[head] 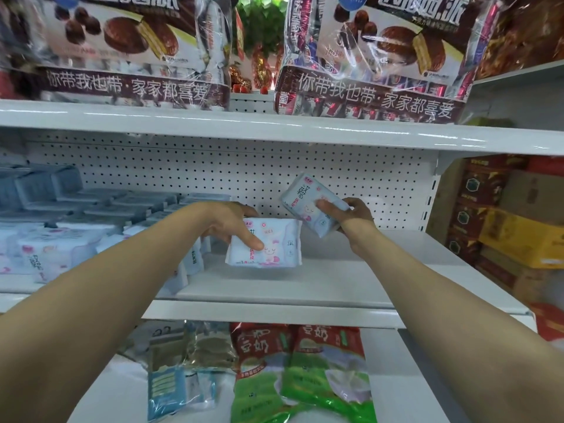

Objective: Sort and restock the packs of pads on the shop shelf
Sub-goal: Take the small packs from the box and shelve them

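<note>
- Starting nearest, glossy green and red bags (pixel 299 374) lie on the lower shelf and play no part in this step
- Above them, the white metal shelf board (pixel 320 288) has bare room right of centre, which looks the likely spot for both packs
- The left hand (pixel 227 222) grips a white plastic pack of pads with pink print (pixel 271 245), thumb across its face, low over that board; whether its lower edge touches, I cannot tell
- To set it well, I judge: stand it upright, face outward, snug against the stocked white packs (pixel 58 248) at the left, then let go
- The right hand (pixel 355 216), slightly farther and higher, pinches a pale blue-white pack of pads (pixel 305 193), tilted and clear of the board
- Its print differs, so it probably wants its own row
- Farthest, the white perforated back panel (pixel 274 166) limits how deep a row can go
</note>
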